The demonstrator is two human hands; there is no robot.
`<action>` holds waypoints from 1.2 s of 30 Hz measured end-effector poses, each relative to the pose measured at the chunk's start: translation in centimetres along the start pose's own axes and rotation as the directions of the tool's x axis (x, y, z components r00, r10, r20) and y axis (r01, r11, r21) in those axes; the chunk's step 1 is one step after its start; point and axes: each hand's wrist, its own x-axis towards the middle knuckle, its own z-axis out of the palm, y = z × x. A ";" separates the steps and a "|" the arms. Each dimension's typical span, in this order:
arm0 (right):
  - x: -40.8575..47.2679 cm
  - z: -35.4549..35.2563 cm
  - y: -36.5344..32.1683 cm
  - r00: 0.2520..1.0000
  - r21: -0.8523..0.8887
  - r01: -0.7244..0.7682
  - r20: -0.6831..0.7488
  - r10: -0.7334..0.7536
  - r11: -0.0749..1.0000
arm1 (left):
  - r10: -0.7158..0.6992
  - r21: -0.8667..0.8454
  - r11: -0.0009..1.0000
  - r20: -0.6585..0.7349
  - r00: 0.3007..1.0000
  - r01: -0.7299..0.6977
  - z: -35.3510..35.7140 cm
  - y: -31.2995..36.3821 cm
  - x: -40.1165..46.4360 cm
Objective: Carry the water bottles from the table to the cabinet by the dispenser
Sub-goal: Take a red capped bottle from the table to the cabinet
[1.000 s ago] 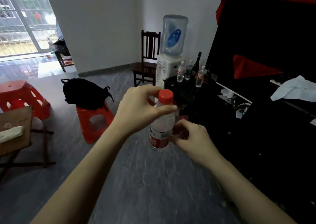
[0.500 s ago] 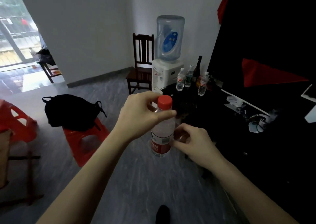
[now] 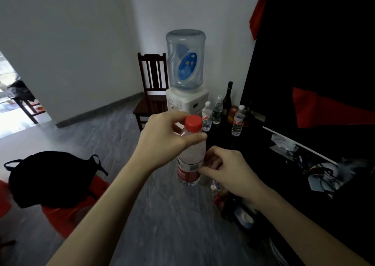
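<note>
Beyond both hands, a white water dispenser (image 3: pixel 186 101) with a blue jug stands beside a dark glossy cabinet (image 3: pixel 253 144). A clear plastic water bottle (image 3: pixel 191 158), upright with its red cap on top, hangs above the grey floor. The left hand (image 3: pixel 162 140) pinches its neck; the right hand (image 3: pixel 227 172), fingers curled, touches its lower side. Small capped bottles (image 3: pixel 207 116) stand farther ahead.

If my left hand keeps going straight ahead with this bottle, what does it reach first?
Probably the white-capped bottle at the near edge of the black cabinet, just beyond the left hand and its red-capped bottle, with the dispenser behind. Depth is uncertain.
</note>
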 end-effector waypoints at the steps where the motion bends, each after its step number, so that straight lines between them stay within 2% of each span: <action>1: 1.3 -0.2 0.4 1.000 -0.005 -0.003 0.001 0.003 1.000 | 0.007 -0.006 1.000 0.004 1.000 -0.007 0.2 -0.6 1.2; 8: 9.0 -0.6 3.9 0.998 -0.040 -0.017 -0.056 0.015 0.999 | 0.050 -0.028 0.998 0.062 0.997 -0.048 3.2 -4.9 10.0; 17: 22.1 -2.5 8.5 0.966 -0.024 -0.152 -0.215 0.143 0.988 | 0.161 -0.092 0.985 0.212 0.964 -0.144 7.3 -11.3 25.8; 25: 30.8 -4.3 14.0 0.890 0.008 -0.335 -0.325 0.319 0.942 | 0.286 -0.157 0.957 0.363 0.887 -0.244 13.3 -15.7 37.8; 31: 33.2 -4.9 19.7 0.820 0.059 -0.460 -0.354 0.450 0.886 | 0.363 -0.201 0.932 0.499 0.787 -0.302 19.6 -18.1 42.5; 36: 35.2 -4.4 25.3 0.790 0.003 -0.534 -0.353 0.501 0.845 | 0.349 -0.180 0.937 0.565 0.748 -0.301 25.5 -20.3 44.2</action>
